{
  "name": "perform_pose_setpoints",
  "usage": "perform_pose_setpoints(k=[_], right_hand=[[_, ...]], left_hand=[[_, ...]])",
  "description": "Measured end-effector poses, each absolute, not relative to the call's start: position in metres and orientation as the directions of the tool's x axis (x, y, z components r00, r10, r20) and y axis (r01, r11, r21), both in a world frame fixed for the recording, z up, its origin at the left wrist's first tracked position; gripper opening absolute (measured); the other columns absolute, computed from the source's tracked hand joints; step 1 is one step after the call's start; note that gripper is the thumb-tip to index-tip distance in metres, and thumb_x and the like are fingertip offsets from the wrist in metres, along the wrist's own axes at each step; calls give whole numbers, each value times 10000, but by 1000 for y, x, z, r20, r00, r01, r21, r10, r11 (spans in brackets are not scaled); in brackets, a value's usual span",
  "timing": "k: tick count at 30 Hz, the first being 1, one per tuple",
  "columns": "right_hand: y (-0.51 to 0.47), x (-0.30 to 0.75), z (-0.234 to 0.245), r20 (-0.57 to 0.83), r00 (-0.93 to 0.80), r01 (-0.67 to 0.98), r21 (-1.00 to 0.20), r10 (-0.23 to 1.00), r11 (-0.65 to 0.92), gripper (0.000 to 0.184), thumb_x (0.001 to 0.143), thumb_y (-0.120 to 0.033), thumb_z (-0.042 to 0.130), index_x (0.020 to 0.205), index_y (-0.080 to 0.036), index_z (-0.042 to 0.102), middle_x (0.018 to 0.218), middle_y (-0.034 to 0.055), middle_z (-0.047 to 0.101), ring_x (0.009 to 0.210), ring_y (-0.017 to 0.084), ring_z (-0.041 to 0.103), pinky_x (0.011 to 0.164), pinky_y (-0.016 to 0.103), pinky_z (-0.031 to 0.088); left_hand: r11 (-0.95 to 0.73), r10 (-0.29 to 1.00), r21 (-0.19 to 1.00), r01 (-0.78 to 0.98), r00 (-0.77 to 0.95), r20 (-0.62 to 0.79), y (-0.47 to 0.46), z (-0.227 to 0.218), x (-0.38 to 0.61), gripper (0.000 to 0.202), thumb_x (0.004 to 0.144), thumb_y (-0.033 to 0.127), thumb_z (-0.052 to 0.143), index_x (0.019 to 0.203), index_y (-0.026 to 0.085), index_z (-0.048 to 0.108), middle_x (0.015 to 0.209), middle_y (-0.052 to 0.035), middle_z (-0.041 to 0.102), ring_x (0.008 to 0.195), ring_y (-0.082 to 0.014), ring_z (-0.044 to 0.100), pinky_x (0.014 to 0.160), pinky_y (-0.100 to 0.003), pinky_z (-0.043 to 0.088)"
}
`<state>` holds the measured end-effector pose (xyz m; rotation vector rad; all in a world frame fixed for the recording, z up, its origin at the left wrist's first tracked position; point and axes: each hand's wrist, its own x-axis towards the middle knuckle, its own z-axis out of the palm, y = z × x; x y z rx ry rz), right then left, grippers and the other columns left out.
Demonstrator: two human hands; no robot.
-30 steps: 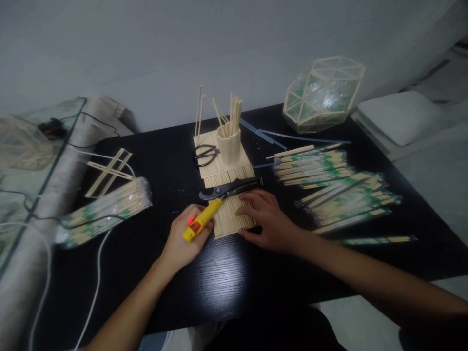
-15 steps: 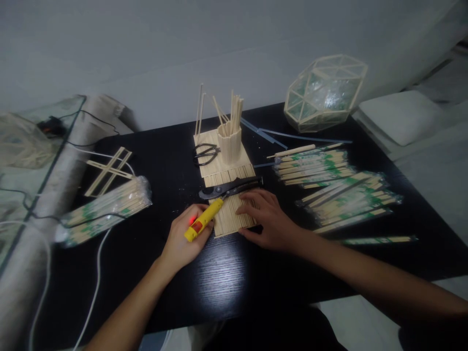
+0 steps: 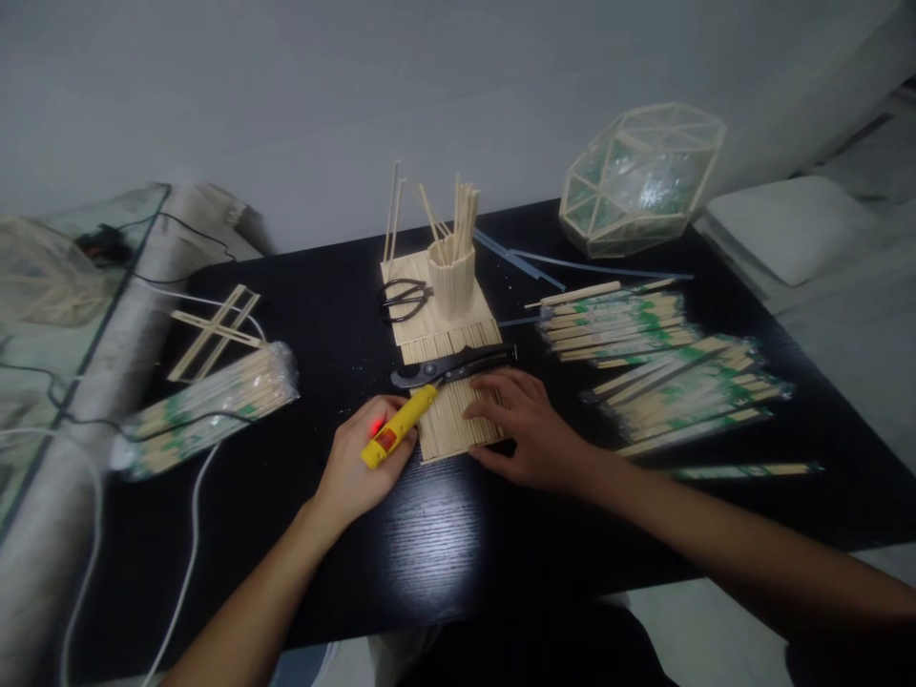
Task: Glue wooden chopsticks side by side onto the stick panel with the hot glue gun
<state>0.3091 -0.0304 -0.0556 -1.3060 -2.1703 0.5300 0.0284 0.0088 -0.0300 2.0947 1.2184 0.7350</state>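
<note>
My left hand [image 3: 364, 458] is closed around a yellow pen-shaped tool [image 3: 399, 426] with a red part and a thin dark tip. A red glow falls on that hand's fingers. Under the tip lies a panel of thin wooden sticks [image 3: 447, 425] laid side by side. Black-handled cutters [image 3: 454, 364] rest across the panel. Fingers apart and curved, my right hand [image 3: 526, 425] touches the panel's right edge. Behind, a wooden board [image 3: 405, 329] carries a stick-walled cup [image 3: 452, 281] full of thin sticks and black-handled scissors [image 3: 405, 301].
Wrapped chopsticks [image 3: 615, 324] lie in piles at right, near a faceted stick frame [image 3: 640, 181]. At left are a bagged bundle [image 3: 215, 405], crossed sticks [image 3: 215, 329] and a white cable [image 3: 193, 515]. Clear strips [image 3: 519, 258] lie at the back of the black table [image 3: 322, 563].
The whole view has shifted slightly. Both hands, the yellow tool and the panel keep the same places relative to one another.
</note>
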Motion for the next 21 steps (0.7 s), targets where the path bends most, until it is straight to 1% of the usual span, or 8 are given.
perform_pose_setpoints(k=[7,15,18,21], right_hand=[[-31,309,-54,233,-381,688,-576,895,443,344,888,-331,853,1202,-258,734,1494,135,629,1450,384,498,1225,612,393],[-31,309,-52,226,-383,694,-570,896,441,426,911,-350,827,1311,-265,708,1499,147,634,1448,392,508,1219,634,414],[-31,309,-52,226,-396,702,-551,890,452,486,914,-353,820,1378,-267,705,1521,155,616,1460,400,493,1224,644,404],[-31,309,-52,221,-412,713,-526,884,464,493,918,-361,813,1393,-275,714,1530,158,607,1455,401,497,1227,651,398]], left_hand=[[-375,899,730,571,416,137,9,-29,30,57,938,190,651,904,233,636,1057,-43,787,862,-209,719,802,-337,591],[-389,894,743,545,418,161,9,-29,30,81,940,181,660,887,236,630,1014,-29,774,861,-204,724,798,-324,587],[-386,894,741,549,422,153,9,-29,30,85,939,172,660,890,235,630,1034,-34,778,875,-205,727,803,-324,589],[-380,896,740,555,421,143,9,-28,30,81,934,174,667,895,235,632,1037,-39,780,877,-211,727,803,-331,590]])
